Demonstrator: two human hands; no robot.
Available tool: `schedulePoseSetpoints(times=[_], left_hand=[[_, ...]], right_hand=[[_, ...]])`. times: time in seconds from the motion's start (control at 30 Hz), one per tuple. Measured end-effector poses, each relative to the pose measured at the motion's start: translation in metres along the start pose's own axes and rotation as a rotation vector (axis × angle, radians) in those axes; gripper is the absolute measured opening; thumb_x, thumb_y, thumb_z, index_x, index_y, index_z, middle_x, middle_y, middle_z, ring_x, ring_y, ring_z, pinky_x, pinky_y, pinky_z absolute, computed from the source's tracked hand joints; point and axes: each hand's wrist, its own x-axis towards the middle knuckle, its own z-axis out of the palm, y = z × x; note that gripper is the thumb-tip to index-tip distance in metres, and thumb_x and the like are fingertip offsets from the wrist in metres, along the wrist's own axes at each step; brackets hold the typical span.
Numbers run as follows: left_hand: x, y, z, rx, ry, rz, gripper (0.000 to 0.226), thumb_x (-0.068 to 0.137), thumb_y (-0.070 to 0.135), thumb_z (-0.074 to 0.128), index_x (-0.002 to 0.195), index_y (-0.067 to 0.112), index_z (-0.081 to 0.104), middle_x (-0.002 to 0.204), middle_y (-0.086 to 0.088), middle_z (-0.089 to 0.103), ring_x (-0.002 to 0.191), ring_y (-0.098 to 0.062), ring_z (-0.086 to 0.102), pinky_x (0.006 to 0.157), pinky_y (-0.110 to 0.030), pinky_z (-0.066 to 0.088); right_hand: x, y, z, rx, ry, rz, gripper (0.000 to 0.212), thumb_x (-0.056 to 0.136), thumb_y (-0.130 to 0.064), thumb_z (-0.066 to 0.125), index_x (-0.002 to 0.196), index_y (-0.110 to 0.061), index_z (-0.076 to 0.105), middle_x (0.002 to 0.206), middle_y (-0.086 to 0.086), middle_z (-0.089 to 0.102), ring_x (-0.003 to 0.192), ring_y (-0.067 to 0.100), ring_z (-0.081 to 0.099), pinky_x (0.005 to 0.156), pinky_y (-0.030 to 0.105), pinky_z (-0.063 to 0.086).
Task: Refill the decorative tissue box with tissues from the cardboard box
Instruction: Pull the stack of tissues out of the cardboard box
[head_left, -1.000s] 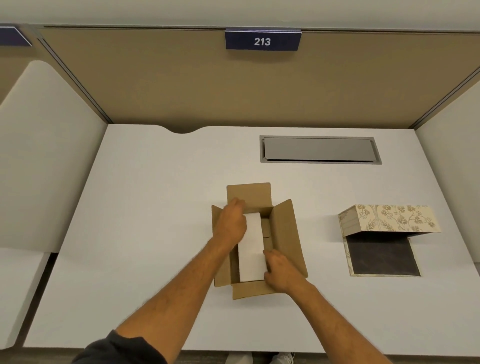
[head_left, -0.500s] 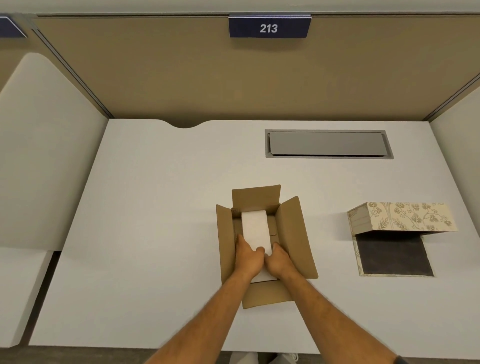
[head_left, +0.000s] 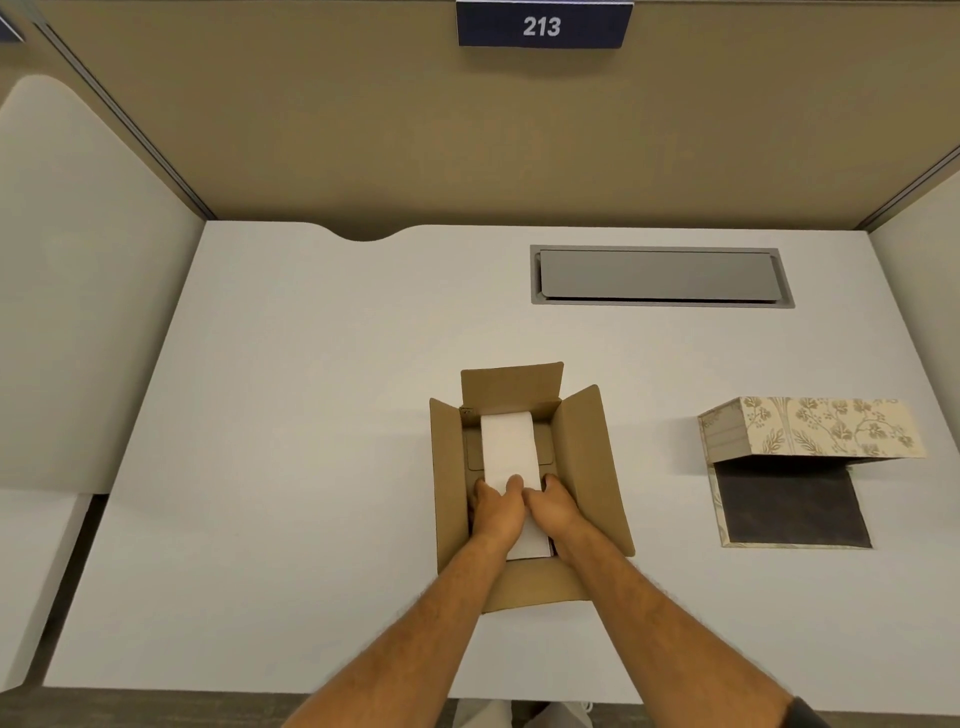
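An open cardboard box sits mid-desk with its flaps spread outward. Inside lies a white stack of tissues, long side pointing away from me. My left hand and my right hand are side by side in the box, gripping the near end of the stack; the near part of it is hidden under them. To the right stands the decorative tissue box, floral cream, tipped up and open, its dark base panel lying flat on the desk in front of it.
A grey cable hatch is set in the white desk behind the boxes. Tan partition walls close off the back and sides, with a sign reading 213. White side panels flank the desk.
My left hand has come from the far end of the stack to the near end beside my right hand. Both hands now clasp the near end of the tissues.
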Motion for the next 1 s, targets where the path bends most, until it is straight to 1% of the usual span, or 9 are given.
schedulePoseSetpoints(times=[0.2,0.37,0.47,0.6,0.67,0.73,0.77,0.87,1.0], left_hand=[[-0.006,0.009,-0.003,0.045,-0.005,-0.015,0.066,0.102,0.046,0.041,0.154,0.01,0.021,0.159,-0.009,0.033,0.144,-0.028,0.037,0.115,-0.042,0.034],[-0.018,0.017,-0.011,0.051,0.019,0.036,0.071,0.102,0.045,0.042,0.157,0.011,0.013,0.163,-0.008,0.026,0.148,-0.028,0.031,0.119,-0.042,0.029],[-0.026,0.021,-0.015,0.033,0.008,0.081,0.069,0.102,0.046,0.042,0.156,0.012,0.017,0.161,-0.008,0.03,0.146,-0.029,0.035,0.119,-0.045,0.033],[-0.04,0.028,-0.024,0.035,-0.001,0.107,0.058,0.102,0.045,0.042,0.148,0.013,0.027,0.15,-0.009,0.044,0.132,-0.03,0.05,0.107,-0.045,0.047],[-0.049,0.032,-0.03,0.029,-0.006,0.111,0.055,0.102,0.044,0.043,0.148,0.016,0.028,0.146,-0.009,0.048,0.122,-0.029,0.056,0.095,-0.041,0.053],[-0.058,0.034,-0.036,0.014,-0.011,0.127,0.053,0.102,0.044,0.044,0.147,0.019,0.029,0.142,-0.008,0.051,0.108,-0.025,0.059,0.081,-0.036,0.055],[-0.062,0.035,-0.04,0.006,-0.014,0.136,0.052,0.102,0.044,0.045,0.146,0.021,0.03,0.14,-0.008,0.052,0.105,-0.024,0.059,0.078,-0.035,0.055],[-0.074,0.039,-0.049,-0.02,-0.017,0.161,0.049,0.1,0.046,0.048,0.141,0.023,0.037,0.135,-0.006,0.056,0.105,-0.024,0.062,0.079,-0.036,0.057],[-0.088,0.048,-0.06,-0.086,-0.071,0.185,0.044,0.097,0.048,0.054,0.133,0.025,0.045,0.122,-0.001,0.061,0.098,-0.02,0.064,0.071,-0.031,0.055]], right_hand=[[-0.005,-0.003,0.001,0.139,-0.037,0.047,0.042,0.096,-0.027,0.056,0.135,-0.013,0.053,0.126,0.01,0.066,0.11,0.028,0.065,0.097,0.046,0.056],[-0.021,-0.011,0.002,0.265,-0.064,0.001,0.043,0.097,-0.028,0.055,0.137,-0.011,0.051,0.126,0.009,0.067,0.109,0.026,0.066,0.095,0.046,0.057],[-0.028,-0.015,-0.001,0.287,-0.073,-0.033,0.044,0.096,-0.032,0.057,0.135,-0.012,0.05,0.125,0.008,0.067,0.107,0.025,0.067,0.092,0.046,0.058],[-0.042,-0.019,-0.005,0.306,-0.078,-0.081,0.041,0.096,-0.033,0.059,0.133,-0.017,0.053,0.121,0.007,0.068,0.104,0.026,0.068,0.084,0.045,0.061],[-0.052,-0.021,-0.007,0.294,-0.069,-0.097,0.041,0.095,-0.035,0.06,0.133,-0.02,0.052,0.122,0.006,0.066,0.103,0.026,0.068,0.082,0.044,0.062],[-0.062,-0.024,-0.009,0.28,-0.059,-0.108,0.04,0.096,-0.034,0.06,0.133,-0.022,0.051,0.123,0.005,0.065,0.102,0.026,0.067,0.082,0.044,0.062],[-0.066,-0.026,-0.01,0.283,-0.061,-0.118,0.039,0.096,-0.034,0.06,0.133,-0.023,0.051,0.124,0.006,0.064,0.102,0.026,0.067,0.084,0.045,0.061],[-0.081,-0.031,-0.015,0.281,-0.056,-0.158,0.039,0.095,-0.035,0.061,0.131,-0.024,0.051,0.124,0.005,0.065,0.103,0.027,0.067,0.088,0.048,0.06],[-0.099,-0.04,-0.021,0.326,-0.067,-0.205,0.037,0.095,-0.034,0.062,0.129,-0.023,0.053,0.121,0.004,0.066,0.104,0.026,0.067,0.084,0.043,0.061]])
